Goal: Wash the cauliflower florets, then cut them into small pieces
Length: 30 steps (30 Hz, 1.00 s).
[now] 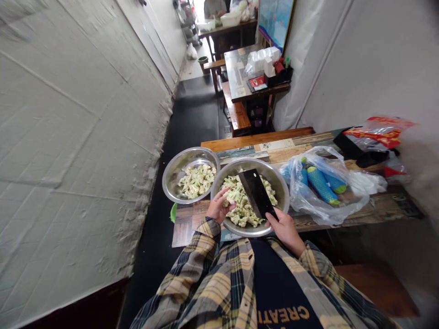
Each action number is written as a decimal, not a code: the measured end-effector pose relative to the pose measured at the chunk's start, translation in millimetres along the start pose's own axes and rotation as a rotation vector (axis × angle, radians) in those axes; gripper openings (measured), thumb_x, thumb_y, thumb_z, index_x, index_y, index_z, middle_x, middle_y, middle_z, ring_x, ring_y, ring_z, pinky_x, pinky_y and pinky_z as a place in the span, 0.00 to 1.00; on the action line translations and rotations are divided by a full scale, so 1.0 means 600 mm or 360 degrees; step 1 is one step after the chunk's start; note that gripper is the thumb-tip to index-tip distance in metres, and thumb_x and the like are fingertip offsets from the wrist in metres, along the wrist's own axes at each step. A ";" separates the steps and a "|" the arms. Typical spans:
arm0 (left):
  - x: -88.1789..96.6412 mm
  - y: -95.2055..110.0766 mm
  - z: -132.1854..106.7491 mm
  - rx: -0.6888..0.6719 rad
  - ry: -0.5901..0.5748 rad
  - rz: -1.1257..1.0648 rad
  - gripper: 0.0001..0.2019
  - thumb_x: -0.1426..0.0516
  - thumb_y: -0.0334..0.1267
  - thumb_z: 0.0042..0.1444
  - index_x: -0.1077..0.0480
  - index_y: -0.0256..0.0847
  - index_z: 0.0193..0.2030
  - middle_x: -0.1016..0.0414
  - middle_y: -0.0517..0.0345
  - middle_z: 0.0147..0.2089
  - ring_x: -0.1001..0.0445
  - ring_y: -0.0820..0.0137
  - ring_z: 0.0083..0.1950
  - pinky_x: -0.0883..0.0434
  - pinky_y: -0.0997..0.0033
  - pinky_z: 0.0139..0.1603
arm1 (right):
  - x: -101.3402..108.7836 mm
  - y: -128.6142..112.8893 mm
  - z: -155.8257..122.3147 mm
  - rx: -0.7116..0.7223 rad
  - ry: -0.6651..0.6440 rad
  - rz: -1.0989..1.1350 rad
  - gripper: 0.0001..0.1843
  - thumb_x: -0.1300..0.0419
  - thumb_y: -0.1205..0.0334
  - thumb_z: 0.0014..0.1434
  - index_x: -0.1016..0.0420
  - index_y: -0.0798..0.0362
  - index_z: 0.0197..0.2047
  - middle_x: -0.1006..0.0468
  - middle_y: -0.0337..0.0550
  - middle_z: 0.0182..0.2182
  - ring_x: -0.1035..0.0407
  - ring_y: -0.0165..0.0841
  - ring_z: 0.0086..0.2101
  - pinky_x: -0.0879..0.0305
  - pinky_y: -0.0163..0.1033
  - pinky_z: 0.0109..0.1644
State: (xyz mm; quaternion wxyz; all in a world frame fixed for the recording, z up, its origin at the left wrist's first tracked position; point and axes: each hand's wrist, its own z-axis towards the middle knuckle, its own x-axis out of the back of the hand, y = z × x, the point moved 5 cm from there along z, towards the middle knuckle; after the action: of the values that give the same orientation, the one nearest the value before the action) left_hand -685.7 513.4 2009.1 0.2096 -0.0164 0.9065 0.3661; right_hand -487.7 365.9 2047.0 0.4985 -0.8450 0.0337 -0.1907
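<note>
My right hand (pixel 284 227) grips the handle of a black cleaver (pixel 256 193), whose broad blade lies over a large steel bowl (pixel 281 188) full of cauliflower pieces (pixel 244 211). My left hand (pixel 218 205) reaches into that bowl from the left, with its fingers closed on a cauliflower floret (pixel 233 196). A second steel bowl (pixel 172 172) to the left holds fewer cut florets (pixel 196 179). Both bowls rest on a wooden table (pixel 295 145) in front of me.
A clear plastic bag (pixel 318 201) with blue-netted items lies right of the bowls, more bags (pixel 377 132) beyond. A white wall runs along the left, with a dark floor aisle (pixel 195 114) between. Further tables, benches and a seated person stand at the back.
</note>
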 end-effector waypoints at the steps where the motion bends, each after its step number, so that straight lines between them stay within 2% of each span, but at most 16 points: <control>1: 0.000 0.002 0.002 -0.0037 -0.0002 0.0038 0.31 0.35 0.39 0.43 0.34 0.44 0.56 0.25 0.58 0.40 0.25 0.72 0.33 0.25 0.69 0.34 | 0.001 0.001 0.000 -0.0008 0.0009 0.0004 0.23 0.48 0.44 0.58 0.25 0.55 0.40 0.24 0.40 0.19 0.33 0.34 0.21 0.39 0.35 0.27; 3: 0.007 0.014 0.009 -0.0121 0.0017 0.0106 0.31 0.34 0.37 0.41 0.33 0.44 0.55 0.26 0.58 0.44 0.25 0.72 0.36 0.25 0.67 0.39 | 0.003 0.004 0.000 -0.0030 0.0033 0.0023 0.25 0.48 0.42 0.58 0.25 0.56 0.41 0.24 0.40 0.19 0.32 0.34 0.21 0.38 0.36 0.27; 5: 0.027 0.039 0.019 -0.0213 0.0089 0.0173 0.27 0.36 0.37 0.42 0.31 0.43 0.53 0.26 0.57 0.46 0.25 0.70 0.39 0.25 0.64 0.42 | 0.004 0.008 0.002 -0.0049 0.0042 0.0045 0.26 0.48 0.41 0.57 0.25 0.56 0.42 0.24 0.40 0.19 0.32 0.34 0.21 0.39 0.36 0.27; 8: 0.086 0.106 0.033 -0.0459 0.0387 0.0323 0.24 0.39 0.40 0.47 0.33 0.44 0.54 0.26 0.52 0.49 0.25 0.65 0.45 0.26 0.60 0.46 | 0.004 0.015 0.004 -0.0064 0.0031 0.0057 0.26 0.48 0.41 0.57 0.25 0.56 0.41 0.24 0.41 0.19 0.33 0.34 0.20 0.39 0.36 0.26; 10: 0.129 0.151 0.037 -0.0594 0.0618 0.0468 0.27 0.40 0.41 0.49 0.37 0.44 0.58 0.30 0.48 0.56 0.27 0.62 0.52 0.29 0.57 0.52 | 0.003 0.021 0.004 -0.0081 0.0030 0.0060 0.26 0.48 0.41 0.57 0.25 0.56 0.41 0.24 0.40 0.19 0.33 0.33 0.20 0.39 0.36 0.26; 12: 0.156 0.182 0.038 -0.0723 0.0771 0.0838 0.31 0.37 0.41 0.46 0.37 0.42 0.58 0.34 0.45 0.60 0.34 0.58 0.60 0.35 0.56 0.59 | 0.002 0.025 0.002 -0.0095 0.0041 0.0059 0.26 0.47 0.43 0.57 0.25 0.57 0.43 0.24 0.40 0.19 0.34 0.33 0.19 0.39 0.36 0.26; 14: 0.156 0.186 0.037 -0.0847 0.0793 0.1312 0.30 0.35 0.40 0.43 0.33 0.40 0.55 0.34 0.45 0.59 0.39 0.55 0.63 0.40 0.54 0.63 | 0.001 0.028 0.000 -0.0105 0.0049 0.0071 0.25 0.47 0.44 0.57 0.25 0.57 0.44 0.24 0.40 0.19 0.34 0.32 0.19 0.39 0.36 0.25; 16: 0.133 0.156 0.040 -0.0913 0.0642 0.1653 0.23 0.36 0.40 0.44 0.29 0.41 0.50 0.30 0.46 0.54 0.36 0.54 0.60 0.40 0.54 0.63 | -0.001 0.028 -0.002 -0.0118 0.0041 0.0096 0.25 0.46 0.44 0.56 0.26 0.57 0.45 0.24 0.40 0.19 0.34 0.33 0.19 0.39 0.35 0.25; 18: 0.097 0.103 0.047 -0.0896 0.0364 0.1827 0.17 0.38 0.39 0.46 0.26 0.43 0.45 0.26 0.49 0.47 0.31 0.56 0.52 0.37 0.55 0.59 | -0.002 0.027 -0.005 -0.0137 0.0034 0.0108 0.25 0.47 0.45 0.57 0.26 0.57 0.46 0.24 0.40 0.20 0.33 0.33 0.20 0.38 0.35 0.25; 20: 0.058 0.043 0.055 -0.0807 0.0084 0.2030 0.12 0.39 0.37 0.47 0.24 0.44 0.41 0.25 0.50 0.43 0.30 0.58 0.47 0.35 0.58 0.56 | -0.002 0.027 -0.007 -0.0148 0.0037 0.0093 0.25 0.47 0.46 0.57 0.26 0.57 0.47 0.24 0.40 0.20 0.33 0.34 0.20 0.38 0.36 0.26; 22: 0.029 -0.010 0.065 -0.0650 -0.0099 0.2349 0.10 0.40 0.34 0.48 0.23 0.44 0.38 0.26 0.48 0.43 0.31 0.57 0.49 0.37 0.58 0.55 | -0.001 0.026 -0.009 -0.0138 0.0051 0.0067 0.25 0.47 0.46 0.58 0.26 0.57 0.47 0.24 0.40 0.20 0.33 0.34 0.21 0.38 0.36 0.27; 25: 0.011 -0.058 0.077 -0.0471 -0.0174 0.2628 0.07 0.41 0.31 0.47 0.24 0.42 0.33 0.28 0.44 0.43 0.35 0.52 0.54 0.39 0.54 0.55 | 0.002 0.023 -0.016 -0.0101 0.0059 0.0030 0.23 0.48 0.47 0.59 0.26 0.57 0.46 0.25 0.40 0.20 0.32 0.34 0.22 0.37 0.36 0.29; 30: 0.016 -0.077 0.087 -0.0387 -0.0158 0.2596 0.06 0.41 0.28 0.45 0.26 0.40 0.32 0.28 0.43 0.43 0.39 0.51 0.57 0.41 0.52 0.56 | 0.010 0.026 -0.028 -0.0088 0.0084 -0.0004 0.22 0.48 0.48 0.59 0.25 0.57 0.43 0.25 0.40 0.20 0.32 0.34 0.22 0.38 0.36 0.30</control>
State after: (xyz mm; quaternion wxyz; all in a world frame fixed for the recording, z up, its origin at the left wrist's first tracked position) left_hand -666.7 515.9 1941.1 -0.0854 0.6403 0.5776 0.4991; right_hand -486.0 342.9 2042.9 0.4736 -0.8532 0.0512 -0.2126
